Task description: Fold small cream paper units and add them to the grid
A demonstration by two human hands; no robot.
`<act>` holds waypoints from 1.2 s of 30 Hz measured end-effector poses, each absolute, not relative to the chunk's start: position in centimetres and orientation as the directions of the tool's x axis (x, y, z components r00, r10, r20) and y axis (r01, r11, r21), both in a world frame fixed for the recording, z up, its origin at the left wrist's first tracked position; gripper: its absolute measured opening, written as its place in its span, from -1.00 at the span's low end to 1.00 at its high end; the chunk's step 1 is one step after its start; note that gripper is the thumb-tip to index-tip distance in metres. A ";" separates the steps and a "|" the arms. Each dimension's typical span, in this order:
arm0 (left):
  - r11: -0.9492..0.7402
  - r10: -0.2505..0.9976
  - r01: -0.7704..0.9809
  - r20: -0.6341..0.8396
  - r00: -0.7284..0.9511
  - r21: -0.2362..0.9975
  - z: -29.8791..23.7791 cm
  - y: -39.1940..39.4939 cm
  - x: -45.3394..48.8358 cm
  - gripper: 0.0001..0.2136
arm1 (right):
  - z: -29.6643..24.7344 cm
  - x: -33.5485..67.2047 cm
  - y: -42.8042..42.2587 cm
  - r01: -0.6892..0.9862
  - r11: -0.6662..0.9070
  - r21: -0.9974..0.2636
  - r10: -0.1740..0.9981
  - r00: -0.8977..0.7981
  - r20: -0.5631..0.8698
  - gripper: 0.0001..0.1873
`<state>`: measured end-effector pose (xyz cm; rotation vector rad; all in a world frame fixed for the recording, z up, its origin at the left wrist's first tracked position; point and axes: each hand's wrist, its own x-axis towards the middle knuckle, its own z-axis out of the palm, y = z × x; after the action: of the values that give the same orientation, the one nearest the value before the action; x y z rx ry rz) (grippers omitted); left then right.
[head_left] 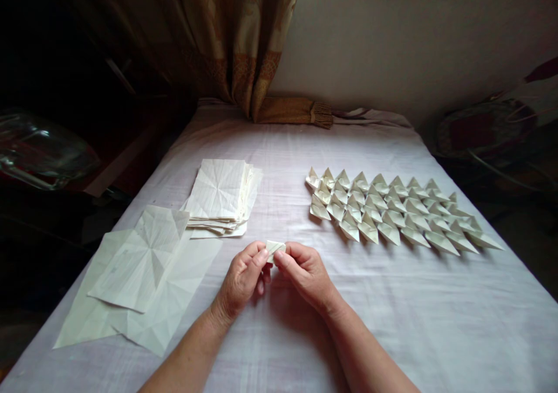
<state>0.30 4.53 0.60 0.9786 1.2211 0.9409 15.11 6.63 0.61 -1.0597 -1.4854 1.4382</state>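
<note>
Between my two hands is a small folded piece of paper (275,248), pale and lined, held just above the cloth. My left hand (244,274) pinches its left side with thumb and fingers. On the other side my right hand (307,271) grips it, thumb on top. The fingertips beneath the paper are partly hidden. To the right stand rows of folded paper boats (392,210) with pointed ends. A stack of creased paper sheets (218,192) lies to the left, beyond my left hand.
Loose creased sheets (143,259) overlap on the left, nearer to me. A pale cloth (279,149) covers the tabletop. Brown curtains (248,50) hang at the far edge, with a tasselled tie (320,114) resting there. A clear plastic-looking object (43,146) sits in shadow at the far left.
</note>
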 end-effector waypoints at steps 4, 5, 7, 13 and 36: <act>0.306 0.950 -0.046 -0.302 0.082 0.951 0.9 4.7 0.1 -0.62 | 0.2 15.4 6.6 0.183 0.084 -0.979 0.935 -0.355 0.013 -0.57; 0.312 0.948 -0.045 -0.308 0.078 0.949 1.0 4.8 0.1 -0.63 | 0.1 15.4 6.6 0.198 0.096 -0.976 0.935 -0.353 0.020 -0.58; 0.313 0.948 -0.039 -0.311 0.067 0.949 1.1 4.8 0.1 -0.65 | -0.1 15.4 6.6 0.180 0.088 -0.980 0.943 -0.331 0.024 -0.67; 0.280 0.959 -0.014 -0.279 0.053 0.960 1.0 4.9 0.2 -0.66 | -0.7 15.3 6.7 0.056 0.027 -0.998 0.973 -0.232 0.013 -0.79; 0.278 0.943 -0.063 -0.259 0.211 0.959 0.9 5.2 -1.2 -0.75 | -0.4 15.8 6.8 0.129 0.068 -0.989 0.953 -0.302 0.027 -0.81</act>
<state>-1.17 5.17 0.91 1.0321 1.1140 0.9070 15.79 6.78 -0.43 -1.1147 -1.5600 1.3241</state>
